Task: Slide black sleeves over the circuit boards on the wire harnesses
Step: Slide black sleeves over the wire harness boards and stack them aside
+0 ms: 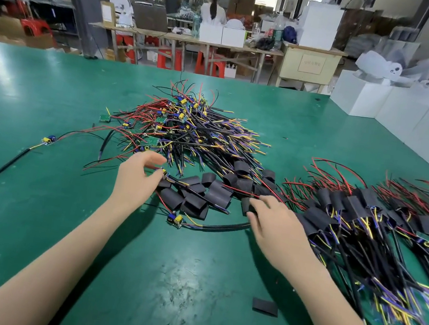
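— Dozens of loose black sleeves point(197, 190) lie heaped between my hands, with the bare harness pile point(185, 129) beyond them at twelve o'clock. Where are you now?

— My left hand point(135, 177) is at the heap's nine o'clock edge, thumb and fingers curled toward a small board point(164, 173) on its wires. Whether they actually pinch it yet, I cannot tell. My right hand point(268, 222) sits at the three o'clock edge, fingertips closed on one sleeve point(246, 205).

— And the finished ones?

— Sleeved harnesses point(367, 224) fan out at three o'clock. One bare board point(174, 219) on a black cable lies at six o'clock of the heap, another stray harness point(47, 140) well off at nine.

— What might go wrong?

— I'd say snagging. Red leads point(242, 191) cross the sleeves, so lifting this board could drag neighbours and scatter the heap. The sleeves look flattened; if mine doesn't open, the board's corners may catch its mouth. One sleeve point(265, 307) already sits stray near my right forearm.
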